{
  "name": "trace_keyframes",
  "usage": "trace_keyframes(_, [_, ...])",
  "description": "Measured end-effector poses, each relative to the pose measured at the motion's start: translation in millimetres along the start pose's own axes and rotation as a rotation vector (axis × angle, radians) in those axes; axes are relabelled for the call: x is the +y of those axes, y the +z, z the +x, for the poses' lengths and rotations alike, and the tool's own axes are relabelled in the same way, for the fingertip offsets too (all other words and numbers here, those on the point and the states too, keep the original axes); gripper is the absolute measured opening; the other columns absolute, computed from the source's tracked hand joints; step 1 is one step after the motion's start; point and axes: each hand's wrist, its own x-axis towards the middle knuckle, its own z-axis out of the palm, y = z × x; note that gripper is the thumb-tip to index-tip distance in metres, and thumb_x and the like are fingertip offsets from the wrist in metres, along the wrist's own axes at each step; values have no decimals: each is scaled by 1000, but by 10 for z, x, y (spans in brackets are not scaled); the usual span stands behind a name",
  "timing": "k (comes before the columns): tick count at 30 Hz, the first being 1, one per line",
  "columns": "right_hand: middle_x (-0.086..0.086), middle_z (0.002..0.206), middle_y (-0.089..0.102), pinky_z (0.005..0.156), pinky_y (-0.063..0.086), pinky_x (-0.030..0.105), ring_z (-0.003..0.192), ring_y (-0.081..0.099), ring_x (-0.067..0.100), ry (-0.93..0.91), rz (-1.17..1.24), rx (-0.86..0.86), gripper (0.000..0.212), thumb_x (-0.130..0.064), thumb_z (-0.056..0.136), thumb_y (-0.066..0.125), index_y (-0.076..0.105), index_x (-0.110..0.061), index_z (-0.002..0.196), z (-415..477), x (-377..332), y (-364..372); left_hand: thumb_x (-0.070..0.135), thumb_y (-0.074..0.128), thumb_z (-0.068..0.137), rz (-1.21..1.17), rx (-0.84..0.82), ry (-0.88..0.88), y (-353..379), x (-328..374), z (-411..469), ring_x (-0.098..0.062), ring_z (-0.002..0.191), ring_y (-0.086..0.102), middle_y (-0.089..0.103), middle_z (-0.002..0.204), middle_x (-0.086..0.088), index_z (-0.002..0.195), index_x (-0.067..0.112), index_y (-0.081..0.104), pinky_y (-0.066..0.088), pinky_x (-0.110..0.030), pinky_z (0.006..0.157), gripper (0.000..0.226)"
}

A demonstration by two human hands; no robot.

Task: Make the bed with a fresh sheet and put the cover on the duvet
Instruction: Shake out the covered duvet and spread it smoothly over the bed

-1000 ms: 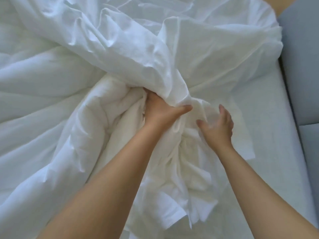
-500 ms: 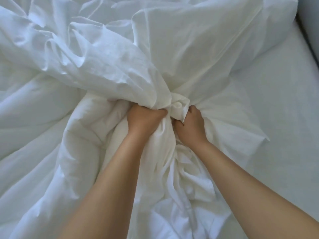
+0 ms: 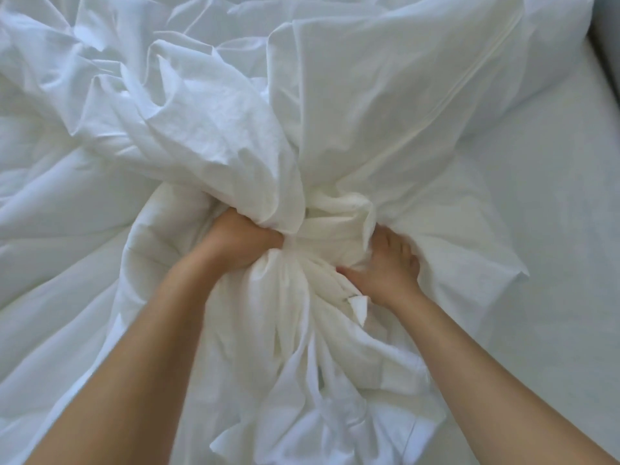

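- Both of your hands are on the bunched white cloth at the centre of the frame.
- Your left hand (image 3: 243, 241) is a tight fist, fingers curled round a gathered neck of the duvet cover (image 3: 235, 135).
- Your right hand (image 3: 389, 273) lies against the right side of that bundle, thumb splayed towards the left hand. Its fingertips are tucked under a fold, so you cannot tell whether they have closed on cloth.
- The duvet cover spreads crumpled from your hands across the upper half of the frame. Its loose ends fan out between your forearms at lower centre.
- The puffier duvet (image 3: 161, 243) bulges just left of your left hand.
- The bed sheet (image 3: 543, 280) lies smooth down the right side.
- A grey surface (image 3: 609, 45) edges the upper right corner.
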Motion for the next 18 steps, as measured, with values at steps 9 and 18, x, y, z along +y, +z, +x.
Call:
trace_keyframes(9, [22, 146, 33, 108, 25, 46, 133, 30, 35, -327, 134, 309, 96, -42, 71, 71, 25, -3, 147, -318, -125, 177, 5, 76, 66, -128, -24, -85, -274, -200, -371, -21, 101, 59, 63, 99, 2, 92, 25, 58, 48, -38, 88, 37])
trace_keyframes(18, [10, 153, 17, 104, 28, 48, 140, 19, 31, -103, -179, 59, 106, -61, 70, 66, 5, -27, 150, -72, -133, 310, 1, 73, 73, -140, -148, -125, -374, -373, -456, -12, 96, 59, 62, 101, 5, 102, 27, 55, 48, -27, 73, 43])
